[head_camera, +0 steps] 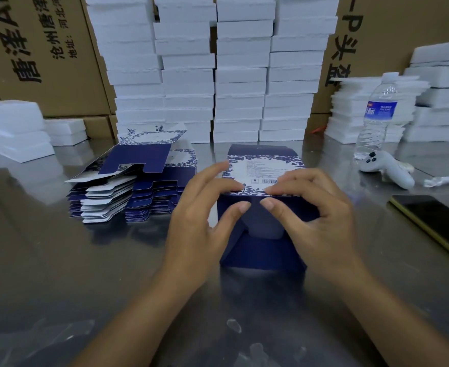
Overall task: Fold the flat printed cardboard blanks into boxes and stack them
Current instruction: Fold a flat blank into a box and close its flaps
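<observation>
The blue box (263, 256) stands just right of the pile of flat blanks (138, 197). The left hand (199, 221) and right hand (321, 218) both pinch its top front edge, thumbs pressing, maybe to tuck a flap in; that part is blurry.

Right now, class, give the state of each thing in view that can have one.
box, partly folded, near end open
left hand, holds box's top edge
right hand, holds box's top edge
blanks, flat, unfolded, piled
water bottle, upright, capped
phone, lying flat, screen dark
</observation>
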Demonstrator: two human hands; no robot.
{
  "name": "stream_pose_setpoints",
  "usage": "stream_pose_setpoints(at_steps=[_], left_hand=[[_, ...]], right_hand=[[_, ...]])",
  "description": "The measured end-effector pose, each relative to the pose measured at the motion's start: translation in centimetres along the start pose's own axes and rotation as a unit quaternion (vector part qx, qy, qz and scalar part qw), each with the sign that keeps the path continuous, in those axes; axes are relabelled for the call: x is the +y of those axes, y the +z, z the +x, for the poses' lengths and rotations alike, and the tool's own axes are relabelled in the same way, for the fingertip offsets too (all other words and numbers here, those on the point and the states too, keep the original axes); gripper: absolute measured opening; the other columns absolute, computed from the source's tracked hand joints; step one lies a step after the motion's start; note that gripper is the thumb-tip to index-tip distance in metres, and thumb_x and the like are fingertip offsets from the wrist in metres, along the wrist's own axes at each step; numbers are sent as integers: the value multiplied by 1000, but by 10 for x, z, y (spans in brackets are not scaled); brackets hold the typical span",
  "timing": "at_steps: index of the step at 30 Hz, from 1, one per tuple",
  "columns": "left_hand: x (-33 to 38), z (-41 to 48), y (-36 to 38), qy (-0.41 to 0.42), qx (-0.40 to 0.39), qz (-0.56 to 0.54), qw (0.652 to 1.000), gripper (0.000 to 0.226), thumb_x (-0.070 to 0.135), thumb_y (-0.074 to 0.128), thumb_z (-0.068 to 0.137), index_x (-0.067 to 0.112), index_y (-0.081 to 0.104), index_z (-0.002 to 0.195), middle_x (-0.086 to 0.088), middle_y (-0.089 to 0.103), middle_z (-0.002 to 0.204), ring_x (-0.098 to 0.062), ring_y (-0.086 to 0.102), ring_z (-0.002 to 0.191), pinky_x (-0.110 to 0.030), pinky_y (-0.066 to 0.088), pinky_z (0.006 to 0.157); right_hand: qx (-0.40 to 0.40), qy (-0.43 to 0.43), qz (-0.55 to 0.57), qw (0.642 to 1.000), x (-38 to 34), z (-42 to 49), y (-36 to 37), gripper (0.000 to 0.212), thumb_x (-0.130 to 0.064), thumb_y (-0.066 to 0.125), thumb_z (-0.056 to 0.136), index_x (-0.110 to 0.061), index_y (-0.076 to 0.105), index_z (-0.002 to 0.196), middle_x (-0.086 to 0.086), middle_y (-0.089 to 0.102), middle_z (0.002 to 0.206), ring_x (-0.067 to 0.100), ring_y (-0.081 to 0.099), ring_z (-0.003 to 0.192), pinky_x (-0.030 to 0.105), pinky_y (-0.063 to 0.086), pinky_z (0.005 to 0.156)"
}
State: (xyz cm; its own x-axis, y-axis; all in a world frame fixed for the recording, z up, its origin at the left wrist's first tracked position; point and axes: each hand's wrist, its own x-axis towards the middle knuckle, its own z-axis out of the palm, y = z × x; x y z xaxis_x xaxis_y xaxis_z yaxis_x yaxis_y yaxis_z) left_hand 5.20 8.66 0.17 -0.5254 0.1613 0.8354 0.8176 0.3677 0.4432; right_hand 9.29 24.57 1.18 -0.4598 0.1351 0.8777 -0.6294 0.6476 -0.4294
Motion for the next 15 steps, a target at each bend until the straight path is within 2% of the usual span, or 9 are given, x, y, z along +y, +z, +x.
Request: stream_pose_setpoints(at_steps=[4,7,10,15], left_hand=[[9,0,6,36,15,-29,999,14,20,61,87,11,67,96,17,58,106,-14,56,112,-21,42,97],[11,2,9,21,37,-34,999,9,18,66,85,11,69,90,20,59,98,-16,57,107,-21,43,94],[11,4,9,20,42,-52,998,13,22,62,84,12,69,87,21,59,96,-14,57,104,-20,43,92],[11,6,9,24,39,-53,998,12,20,61,83,10,68,84,14,61,93,-19,58,99,-21,44,89]], right_hand=[[15,-17,8,1000,-1,0,3,14,-16,73,76,-25,67,83,-3,61,84,12,60,86,17,44,79],[22,-15,13,1000,-1,-1,3,17,-12,73,76,-26,65,82,-2,61,82,14,61,85,15,44,78],[28,-17,4,999,0,-1,5,15,-12,72,76,-24,65,81,-3,60,81,16,61,84,14,43,78],[24,-21,2,999,2,0,4,10,-12,73,77,-20,69,82,-2,61,82,16,62,85,17,45,79]])
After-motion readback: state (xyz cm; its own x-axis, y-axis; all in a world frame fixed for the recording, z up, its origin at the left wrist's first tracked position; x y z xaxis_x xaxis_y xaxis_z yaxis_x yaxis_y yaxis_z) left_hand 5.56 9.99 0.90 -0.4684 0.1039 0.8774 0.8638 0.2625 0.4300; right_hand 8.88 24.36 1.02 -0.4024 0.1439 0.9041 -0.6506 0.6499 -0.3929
